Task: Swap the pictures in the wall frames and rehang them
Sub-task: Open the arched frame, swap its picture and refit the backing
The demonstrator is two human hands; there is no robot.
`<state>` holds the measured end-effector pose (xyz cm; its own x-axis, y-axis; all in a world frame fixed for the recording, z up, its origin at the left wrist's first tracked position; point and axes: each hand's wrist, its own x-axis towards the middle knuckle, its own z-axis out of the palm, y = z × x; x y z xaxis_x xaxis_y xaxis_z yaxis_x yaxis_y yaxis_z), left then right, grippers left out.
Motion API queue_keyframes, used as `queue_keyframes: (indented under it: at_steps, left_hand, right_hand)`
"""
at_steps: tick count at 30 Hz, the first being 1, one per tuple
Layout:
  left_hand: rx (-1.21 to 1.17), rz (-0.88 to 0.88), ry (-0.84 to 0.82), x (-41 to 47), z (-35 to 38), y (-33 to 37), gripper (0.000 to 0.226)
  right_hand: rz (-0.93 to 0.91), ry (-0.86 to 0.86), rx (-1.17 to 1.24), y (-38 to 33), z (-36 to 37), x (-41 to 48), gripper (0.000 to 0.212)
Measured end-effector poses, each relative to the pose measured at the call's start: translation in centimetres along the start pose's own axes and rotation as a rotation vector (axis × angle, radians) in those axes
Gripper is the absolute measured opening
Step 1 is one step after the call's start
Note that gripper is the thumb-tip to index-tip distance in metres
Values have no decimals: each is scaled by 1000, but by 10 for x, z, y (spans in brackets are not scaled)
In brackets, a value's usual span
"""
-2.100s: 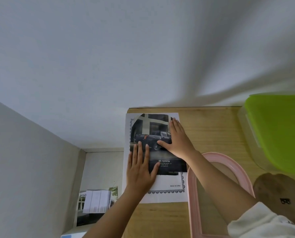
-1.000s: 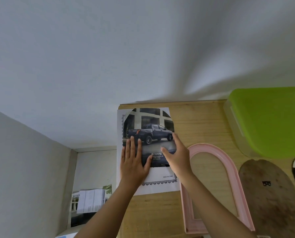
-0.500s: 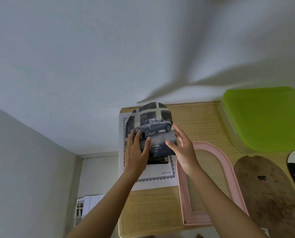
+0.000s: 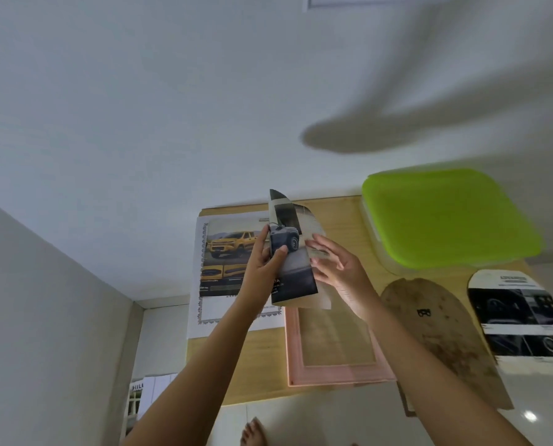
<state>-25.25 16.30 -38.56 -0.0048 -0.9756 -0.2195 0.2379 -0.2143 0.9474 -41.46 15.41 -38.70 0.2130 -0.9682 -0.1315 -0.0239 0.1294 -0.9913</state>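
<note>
Left hand (image 4: 263, 265) pinches the arch-cut truck picture (image 4: 296, 272) at its left edge, thumb on the printed face. The picture stands nearly on edge, clear of the sheet (image 4: 226, 252) with the yellow truck that lies flat on the board (image 4: 262, 365).

Right hand (image 4: 339, 268): fingers spread and fairly straight, steadying the far edge, not gripping.

The picture hangs over the top of the pink frame (image 4: 333, 373), which lies flat and looks empty — likely its destination, arch to arch.

The backing (image 4: 442, 333) and a second arched picture (image 4: 523, 317) lie to the right, apart from the frame — probably set out for reassembly.
</note>
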Motion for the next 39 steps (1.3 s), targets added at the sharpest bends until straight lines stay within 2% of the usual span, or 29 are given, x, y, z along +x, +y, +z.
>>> queue_keyframes:
  at_steps: [3,6,12,17,21,26,29,35,39]
  left_hand:
    - [-83,-16,0,-12,15,-3,58]
    - [-181,-39,-1,-23,30,-8,54]
    - [-189,-118,-17,-38,49,-22,50]
    - [-4,-209,-20,-50,49,-46,40]
    - [25,-248,75,-62,51,-69,31]
    - [102,-231,148,-68,50,-95,32]
    - [276,-151,159,-67,47,-106,37]
    - [998,-41,225,-56,33,-127,49]
    - [1165,-84,209,-52,28,-134,51]
  right_hand:
    - [-48,193,-84,4,-23,-11,37]
    - [-48,264,-211,7,-35,-18,41]
    - [67,241,-203,22,-58,-29,50]
    - [124,194,-403,44,-86,-47,53]
    - [144,160,-549,58,-98,-63,51]
    - [155,138,-644,74,-101,-77,51]
    - [175,110,-679,84,-101,-81,53]
    - [171,84,-893,95,-98,-84,60]
    - [192,69,-910,101,-92,-83,65]
